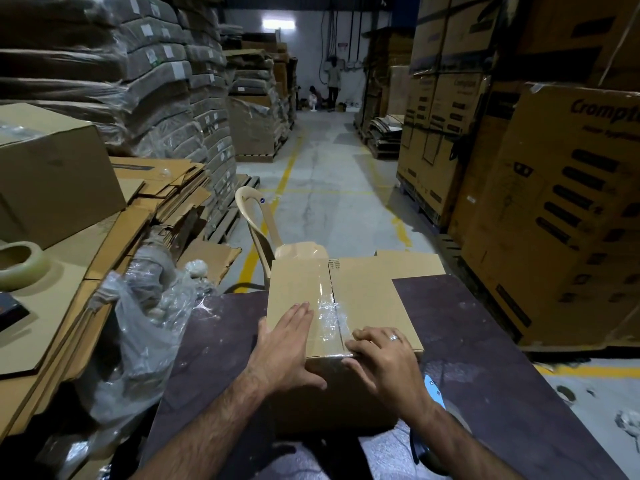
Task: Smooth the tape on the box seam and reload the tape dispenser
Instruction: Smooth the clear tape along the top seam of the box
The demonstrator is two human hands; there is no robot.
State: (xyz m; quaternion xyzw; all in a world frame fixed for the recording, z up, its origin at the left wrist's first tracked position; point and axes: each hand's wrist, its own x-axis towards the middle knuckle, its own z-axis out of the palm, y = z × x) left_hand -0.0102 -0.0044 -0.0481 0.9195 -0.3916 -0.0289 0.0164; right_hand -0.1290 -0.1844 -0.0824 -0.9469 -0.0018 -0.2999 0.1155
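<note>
A brown cardboard box [374, 299] sits on a dark table [502, 341] in front of me. Clear tape [327, 299] runs along its top seam and is wrinkled near the front edge. My left hand [287, 344] lies flat on the box top left of the seam, thumb over the front face. My right hand [384, 358] presses the front edge of the box at the seam, fingers bent, a ring on one finger. A blue tape dispenser [434, 393] lies on the table behind my right wrist, mostly hidden. A roll of tape [20, 265] rests on cardboard at far left.
Flattened cardboard sheets [104, 237] and a crumpled plastic bag [145, 327] lie to the left. A beige plastic chair [256, 220] stands behind the box. Stacked cartons [554, 202] line the right, wrapped bundles [138, 81] the left. People [332, 81] are far down the aisle.
</note>
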